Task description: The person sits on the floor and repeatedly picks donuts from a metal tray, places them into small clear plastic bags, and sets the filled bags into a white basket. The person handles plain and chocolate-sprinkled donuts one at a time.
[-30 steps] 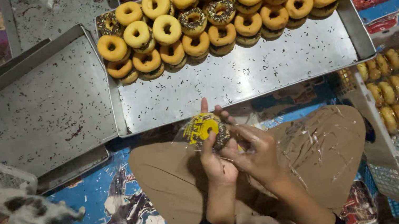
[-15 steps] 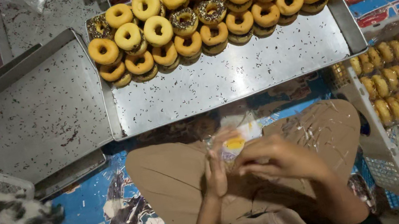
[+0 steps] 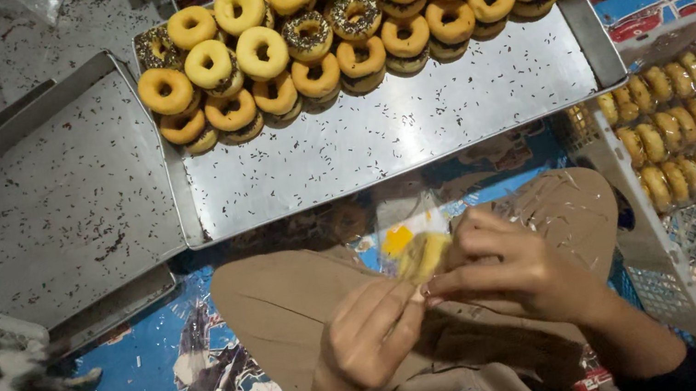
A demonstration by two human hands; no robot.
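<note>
Both my hands meet over my lap, just below the metal tray (image 3: 413, 134) — left hand (image 3: 370, 336) and right hand (image 3: 508, 268) pinching one yellow doughnut (image 3: 423, 255) in a clear wrapper between fingertips. Doughnut blurred. More doughnuts (image 3: 340, 25) piled at the tray's far end

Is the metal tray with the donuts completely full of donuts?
No, the donuts fill only the far part of the metal tray, and its near part is bare metal with dark crumbs.
</note>
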